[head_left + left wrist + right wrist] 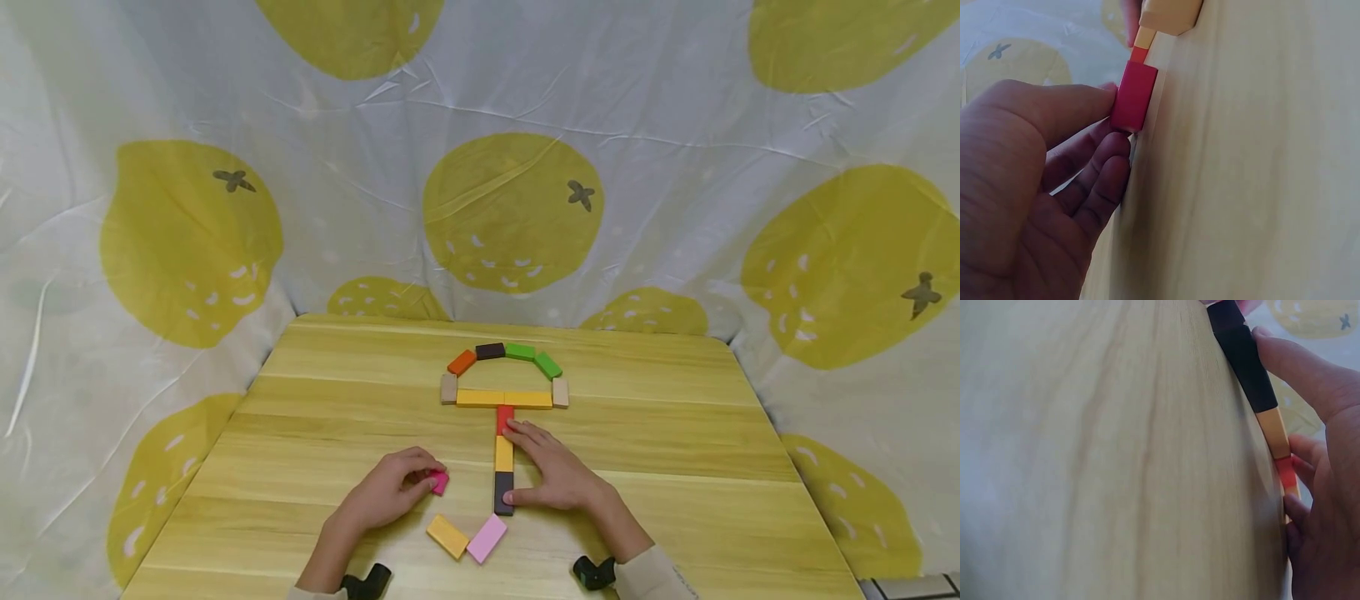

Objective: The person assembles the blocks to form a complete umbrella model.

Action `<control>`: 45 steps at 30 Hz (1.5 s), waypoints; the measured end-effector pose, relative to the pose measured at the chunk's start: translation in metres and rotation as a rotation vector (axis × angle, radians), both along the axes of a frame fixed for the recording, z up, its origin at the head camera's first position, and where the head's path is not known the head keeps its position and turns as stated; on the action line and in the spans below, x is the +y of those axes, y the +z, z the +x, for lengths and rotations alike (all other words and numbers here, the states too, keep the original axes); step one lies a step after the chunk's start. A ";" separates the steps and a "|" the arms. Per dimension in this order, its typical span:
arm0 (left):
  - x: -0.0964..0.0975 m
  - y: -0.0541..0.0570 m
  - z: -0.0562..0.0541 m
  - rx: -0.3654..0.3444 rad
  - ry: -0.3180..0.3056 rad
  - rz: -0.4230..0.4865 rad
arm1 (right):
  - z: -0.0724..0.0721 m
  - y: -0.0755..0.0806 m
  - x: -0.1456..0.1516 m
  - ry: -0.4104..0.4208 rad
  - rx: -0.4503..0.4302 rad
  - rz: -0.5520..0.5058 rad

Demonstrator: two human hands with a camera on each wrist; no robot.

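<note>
My left hand (393, 485) pinches a magenta wooden block (440, 482) between thumb and fingers, left of a straight column of blocks. In the left wrist view the magenta block (1135, 97) shows at the fingertips. The column runs from a red block (505, 414) through a yellow block (504, 454) to a black block (503, 493). Over it my right hand (558, 475) lies spread, thumb touching the black block and fingertips at the red one. Below the column a yellow block (447, 536) and a light pink block (487, 539) lie slanted, forming a V.
Beyond the column, two yellow blocks (480, 398) form a crossbar between plain wooden blocks (560, 392). An arch of orange (461, 362), black (491, 351) and green blocks (520, 352) curves above. The wooden table (337, 375) meets a lemon-print cloth (660, 167).
</note>
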State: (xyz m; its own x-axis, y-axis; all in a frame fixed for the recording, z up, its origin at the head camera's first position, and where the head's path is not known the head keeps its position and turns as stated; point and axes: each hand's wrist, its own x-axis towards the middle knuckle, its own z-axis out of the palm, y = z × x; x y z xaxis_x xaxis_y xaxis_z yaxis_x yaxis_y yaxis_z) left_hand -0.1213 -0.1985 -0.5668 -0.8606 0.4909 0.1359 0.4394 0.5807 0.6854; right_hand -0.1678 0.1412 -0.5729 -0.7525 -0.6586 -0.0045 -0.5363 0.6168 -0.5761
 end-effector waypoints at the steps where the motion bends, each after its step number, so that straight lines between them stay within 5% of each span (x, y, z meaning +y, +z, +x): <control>1: 0.000 -0.001 0.001 0.000 0.001 0.004 | 0.000 0.000 0.000 -0.001 -0.001 0.000; 18: -0.005 -0.002 0.017 0.017 0.013 0.028 | 0.001 -0.001 0.000 -0.008 -0.003 -0.010; 45: -0.006 -0.003 0.018 0.009 -0.021 0.037 | 0.001 0.001 -0.001 -0.008 -0.001 -0.006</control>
